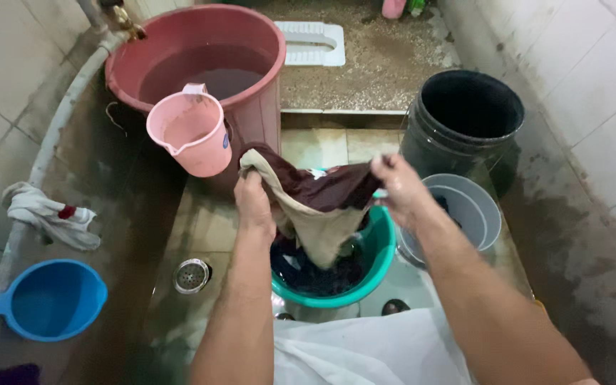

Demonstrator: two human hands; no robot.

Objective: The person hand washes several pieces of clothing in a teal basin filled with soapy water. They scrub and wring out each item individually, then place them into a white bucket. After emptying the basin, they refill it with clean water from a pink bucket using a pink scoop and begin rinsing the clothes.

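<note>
I note my left hand (253, 201) and right hand (396, 187), fingers clamped on opposite edges of a wet maroon-and-tan garment (313, 207), holding it spread above the teal basin (379, 246) near the floor's drain (192, 275), presumably so drips fall inside.

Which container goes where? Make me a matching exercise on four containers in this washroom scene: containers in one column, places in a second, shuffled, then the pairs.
Containers:
1. pink jug
2. teal basin
3. black bucket
4. blue scoop

Places:
A. at the far right, beside the tiled wall
B. hooked on the rim of the big red bucket
C. low at the left, on the wet floor
D. under the garment that the left hand and right hand hold up

Pairs: 1-B, 2-D, 3-A, 4-C
</note>
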